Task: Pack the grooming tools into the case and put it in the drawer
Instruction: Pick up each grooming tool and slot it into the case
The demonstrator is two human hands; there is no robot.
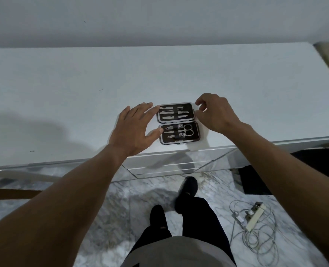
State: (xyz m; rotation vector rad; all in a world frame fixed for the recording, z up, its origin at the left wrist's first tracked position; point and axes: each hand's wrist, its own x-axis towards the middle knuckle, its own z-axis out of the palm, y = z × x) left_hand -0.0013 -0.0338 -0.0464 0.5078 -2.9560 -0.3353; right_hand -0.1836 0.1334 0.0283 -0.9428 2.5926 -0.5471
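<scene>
Your left hand (134, 128) lies flat, fingers spread, against the open manicure case (195, 140) near the desk's (63, 93) front edge. Your right hand (215, 114) curls at its far half, grip unclear. A hasty fold could nudge it off.

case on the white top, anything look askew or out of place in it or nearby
Nothing odd in the case: it lies open and flat, the tools strapped in both halves. The only untidy thing is a power strip with tangled cable on the floor to the right.
</scene>
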